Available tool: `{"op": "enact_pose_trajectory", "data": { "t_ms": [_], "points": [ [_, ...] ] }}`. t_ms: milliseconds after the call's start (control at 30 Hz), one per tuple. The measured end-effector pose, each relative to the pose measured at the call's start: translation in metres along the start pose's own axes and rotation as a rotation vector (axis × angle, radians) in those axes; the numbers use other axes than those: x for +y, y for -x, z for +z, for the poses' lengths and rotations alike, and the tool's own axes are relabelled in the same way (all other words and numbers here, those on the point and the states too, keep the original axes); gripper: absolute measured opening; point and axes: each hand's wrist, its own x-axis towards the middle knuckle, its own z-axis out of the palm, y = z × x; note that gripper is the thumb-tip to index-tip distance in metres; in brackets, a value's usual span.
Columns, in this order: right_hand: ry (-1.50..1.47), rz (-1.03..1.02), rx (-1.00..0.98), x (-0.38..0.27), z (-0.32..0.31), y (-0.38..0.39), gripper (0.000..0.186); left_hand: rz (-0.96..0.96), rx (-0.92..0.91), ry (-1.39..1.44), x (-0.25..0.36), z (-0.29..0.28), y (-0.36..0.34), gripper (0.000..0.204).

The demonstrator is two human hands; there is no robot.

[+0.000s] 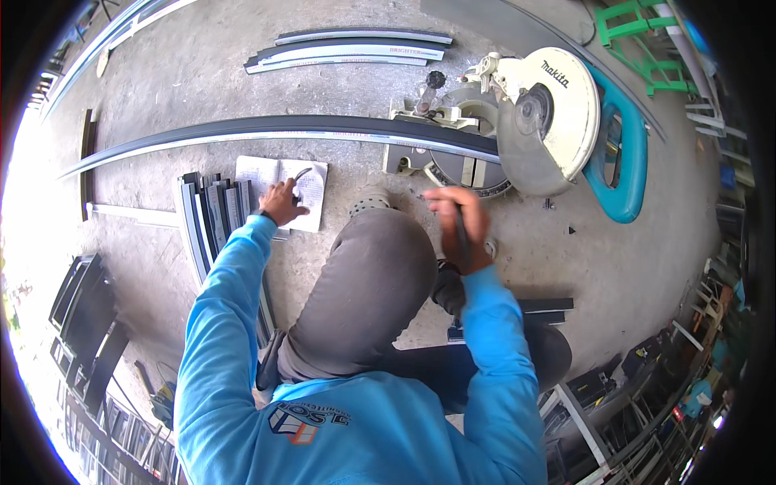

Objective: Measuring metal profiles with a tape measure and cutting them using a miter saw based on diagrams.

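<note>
Head view: work appears partway, with shorter profiles (192, 218) bundled beside the notebook (314, 204) under the spread-fingered left hand (280, 202), the grip of the blurred right hand (474, 233) indeterminable, and the long profile (283, 125) resting one end on the miter saw (558, 105), its cut apparently outstanding.

Ahead of you, a small stack of dark and pale profiles (347, 50) lies on the grey concrete floor (638, 275). Bright green framework (634, 30) stands at your far upper right, a pale metal frame (584, 426) sits at your lower right, and dark curved-looking pieces (101, 331) are piled to your left
</note>
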Motion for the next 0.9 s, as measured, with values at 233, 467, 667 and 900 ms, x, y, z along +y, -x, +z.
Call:
{"op": "enact_pose_trajectory", "data": {
  "t_ms": [233,467,667,900],
  "points": [
    [0.654,-0.330,0.471,-0.111,-0.150,-0.074,0.035,0.360,0.344,-0.265,0.024,-0.017,-0.008,0.072],
    [0.927,0.288,0.441,-0.091,-0.225,-0.161,0.074,0.179,0.156,-0.206,0.046,-0.122,-0.107,0.068],
    [0.440,0.637,0.331,-0.059,-0.218,-0.171,0.078,0.313,0.141,-0.062,0.135,-0.099,-0.125,0.079],
    [-0.029,0.921,0.359,-0.057,-0.212,-0.128,0.079,0.235,0.105,0.045,0.226,-0.086,-0.131,0.103]
  ]
}}
